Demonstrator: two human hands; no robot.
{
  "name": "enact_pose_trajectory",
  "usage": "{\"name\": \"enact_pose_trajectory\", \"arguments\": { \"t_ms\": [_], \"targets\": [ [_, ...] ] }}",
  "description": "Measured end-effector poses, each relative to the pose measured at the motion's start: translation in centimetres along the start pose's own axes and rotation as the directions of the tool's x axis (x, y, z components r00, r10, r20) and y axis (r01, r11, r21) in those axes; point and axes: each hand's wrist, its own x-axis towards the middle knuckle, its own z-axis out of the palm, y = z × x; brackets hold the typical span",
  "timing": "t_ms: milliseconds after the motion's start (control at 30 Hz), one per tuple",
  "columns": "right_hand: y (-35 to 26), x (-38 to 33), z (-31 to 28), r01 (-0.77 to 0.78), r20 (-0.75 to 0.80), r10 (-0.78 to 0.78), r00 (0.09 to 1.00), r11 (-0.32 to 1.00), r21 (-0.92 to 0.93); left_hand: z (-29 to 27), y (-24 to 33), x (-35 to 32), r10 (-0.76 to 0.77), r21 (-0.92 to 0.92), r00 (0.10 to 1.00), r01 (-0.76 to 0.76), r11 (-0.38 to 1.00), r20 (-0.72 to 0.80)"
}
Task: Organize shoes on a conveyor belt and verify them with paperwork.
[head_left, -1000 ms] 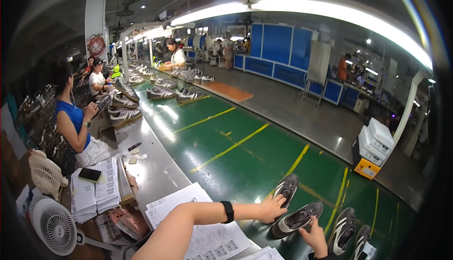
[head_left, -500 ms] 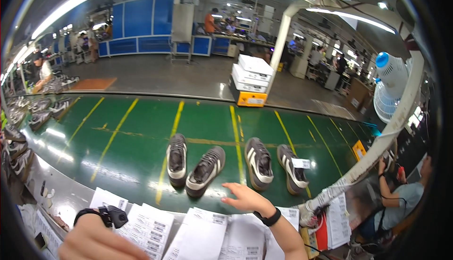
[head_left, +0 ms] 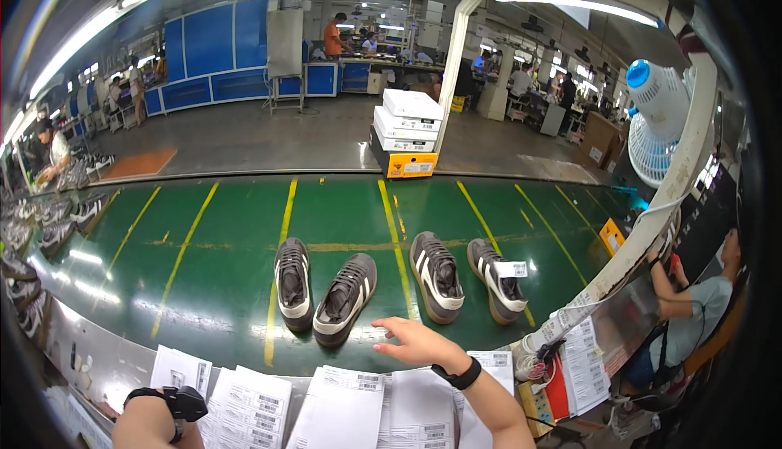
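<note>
My right hand [head_left: 415,341], a black band on its wrist, reaches over the near edge of the green conveyor belt [head_left: 220,278]. Its fingers are apart and hold nothing, just right of a dark grey shoe [head_left: 345,298] with a pale side stripe. Left of that shoe lies its mate [head_left: 292,284]. A second pair sits farther right: one shoe [head_left: 437,278] and another shoe [head_left: 497,282] with a white label [head_left: 511,269] on it. At the lower left my left hand [head_left: 191,436] is mostly cut off below a black wrist device [head_left: 186,403]; its fingers do not show.
Stacks of printed label sheets [head_left: 338,408] line the near ledge. More shoes [head_left: 57,221] crowd the far left. Shoe boxes [head_left: 407,131] stand beyond the belt. A fan [head_left: 652,135] and a curved white post [head_left: 627,278] are at right, with a seated co-worker [head_left: 700,319].
My left hand has drawn down and back, mostly out of view. My right hand stays beside the shoe, fingers still apart. The whole view has shifted slightly.
</note>
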Motion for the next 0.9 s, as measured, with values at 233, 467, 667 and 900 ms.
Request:
{"name": "enact_pose_trajectory", "arguments": {
  "t_ms": [233, 467, 667, 900],
  "targets": [
    [1.4, 0.7, 0.2, 0.04, 0.009, -0.04, 0.999, 0.999, -0.011, -0.2, -14.0, -9.1, -0.881, 0.603, 0.375, 0.786, 0.136, -0.289],
    [-0.3, 3.0, 0.5, 0.035, -0.023, -0.035, 0.999, 0.999, -0.002, 1.1, -27.3, -20.7, -0.688, 0.354, 0.183, 0.928, -0.115, -0.702],
    [0.5, 4.0, 0.9, 0.019, -0.078, -0.02, 0.997, 1.0, -0.012, -0.1, -26.8, -23.2, -0.726, 0.351, 0.13, 0.922, -0.161, -0.675],
    [1.6, 7.3, 1.2, 0.024, -0.215, -0.019, 0.977, 1.0, 0.02, -0.5, -26.7, -18.2, -0.547, 0.519, 0.467, 0.852, 0.068, -0.694]
  ]
}}
